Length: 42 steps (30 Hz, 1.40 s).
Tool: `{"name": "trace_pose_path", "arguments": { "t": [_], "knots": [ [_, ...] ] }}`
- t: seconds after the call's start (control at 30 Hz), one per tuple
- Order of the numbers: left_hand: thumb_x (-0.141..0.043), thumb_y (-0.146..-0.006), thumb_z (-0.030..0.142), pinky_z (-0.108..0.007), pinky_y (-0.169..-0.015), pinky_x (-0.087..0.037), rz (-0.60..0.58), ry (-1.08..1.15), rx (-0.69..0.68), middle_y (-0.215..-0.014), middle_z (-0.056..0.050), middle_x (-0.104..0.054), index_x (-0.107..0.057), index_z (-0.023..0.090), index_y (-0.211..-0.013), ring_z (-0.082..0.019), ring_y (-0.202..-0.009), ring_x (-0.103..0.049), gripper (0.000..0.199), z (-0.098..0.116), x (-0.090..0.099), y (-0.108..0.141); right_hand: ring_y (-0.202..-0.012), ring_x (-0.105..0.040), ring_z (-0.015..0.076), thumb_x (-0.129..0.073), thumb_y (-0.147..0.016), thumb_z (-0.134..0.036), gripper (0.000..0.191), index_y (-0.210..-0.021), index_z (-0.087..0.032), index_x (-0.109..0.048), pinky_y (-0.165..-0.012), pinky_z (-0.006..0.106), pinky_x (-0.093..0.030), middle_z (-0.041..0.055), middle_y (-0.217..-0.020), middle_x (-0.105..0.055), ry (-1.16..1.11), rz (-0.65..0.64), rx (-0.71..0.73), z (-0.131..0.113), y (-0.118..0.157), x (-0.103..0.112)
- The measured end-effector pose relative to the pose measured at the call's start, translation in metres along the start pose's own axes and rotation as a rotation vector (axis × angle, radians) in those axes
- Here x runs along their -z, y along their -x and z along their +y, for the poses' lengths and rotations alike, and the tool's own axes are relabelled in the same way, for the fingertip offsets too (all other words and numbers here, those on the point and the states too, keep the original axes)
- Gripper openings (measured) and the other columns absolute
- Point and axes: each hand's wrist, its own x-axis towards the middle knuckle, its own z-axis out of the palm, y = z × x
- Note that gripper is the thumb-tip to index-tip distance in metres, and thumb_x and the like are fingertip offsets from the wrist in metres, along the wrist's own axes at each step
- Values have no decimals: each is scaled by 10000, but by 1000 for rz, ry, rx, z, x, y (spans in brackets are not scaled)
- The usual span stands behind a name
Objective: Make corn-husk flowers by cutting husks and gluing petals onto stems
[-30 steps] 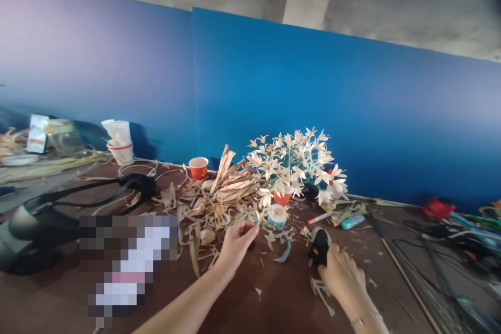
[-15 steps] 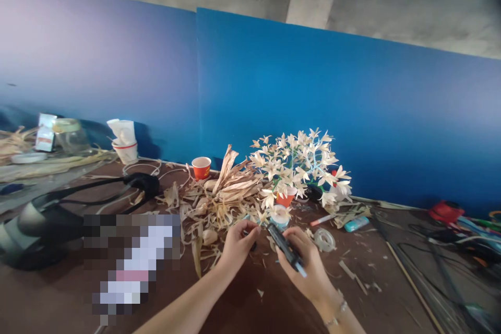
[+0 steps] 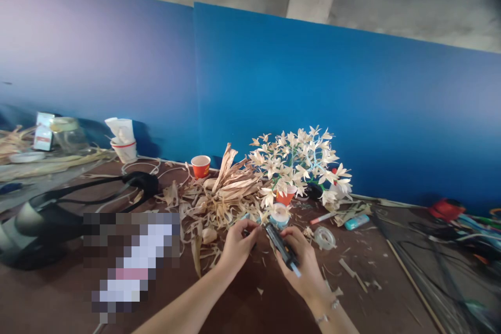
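My right hand (image 3: pixel 301 258) is closed around a black glue gun (image 3: pixel 281 245), with a pale glue stick poking out of its rear end. The gun's front end points up and left, close to the fingertips of my left hand (image 3: pixel 239 242). Those left fingers are pinched together; what they hold is hidden or too small to name. Something dark shows just behind them. Beyond both hands stands a bunch of cream-white husk flowers (image 3: pixel 299 159) on green and light-blue stems, in an orange-red paper cup (image 3: pixel 285 197). A roll of tape (image 3: pixel 279 215) lies below the flowers.
Dried corn husks (image 3: pixel 235 182) and scraps heap left of the flowers. A red paper cup (image 3: pixel 201 166) stands behind. To the right lie a clear tape roll (image 3: pixel 324 238), a marker (image 3: pixel 321 218) and a turquoise packet (image 3: pixel 356 222). Black straps (image 3: pixel 141 183) lie left.
My right hand has moved slightly left with the glue gun, bringing its front end nearer my left fingers. My left hand stays nearly still. The view has shifted slightly.
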Motion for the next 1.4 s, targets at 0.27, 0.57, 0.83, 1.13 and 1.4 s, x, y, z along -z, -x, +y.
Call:
{"name": "trace_pose_path", "arguments": {
  "t": [0.27,0.57,0.83,1.13,1.4],
  "knots": [
    [-582,-691,347,-206,-482,-378,2,16,-3,-557,-2,-575,-619,136,-640,-121,-508,-501,220,2,0,1,-734,-566,156,-479,-696,-54,160,-763,-185,-540,-688,239,-473,49,-831,-530,15,7,8,0,1,0],
    [-585,-688,401,-214,-479,-383,-24,65,37,-536,3,-564,-604,140,-655,-126,-492,-506,264,4,-1,2,-760,-571,168,-481,-697,-61,181,-810,-187,-545,-709,248,-475,59,-858,-537,25,8,23,3,3,-1],
    [-591,-682,419,-214,-480,-376,-15,43,19,-539,-1,-562,-612,136,-648,-123,-496,-498,286,0,0,1,-764,-558,166,-477,-675,-37,218,-829,-180,-536,-700,253,-468,60,-876,-519,31,-31,13,5,4,-1],
    [-597,-680,432,-206,-464,-352,-24,81,24,-515,11,-540,-614,141,-671,-111,-470,-465,291,2,0,2,-787,-571,173,-476,-660,-35,236,-833,-184,-536,-721,259,-459,63,-894,-545,69,-6,15,5,3,0],
    [-588,-696,375,-219,-522,-368,25,-37,-45,-606,-18,-588,-630,147,-650,-144,-575,-509,237,9,4,2,-760,-610,209,-519,-668,-146,236,-897,-189,-482,-648,274,-438,46,-805,-615,363,-176,-316,20,12,40]
  ]
}}
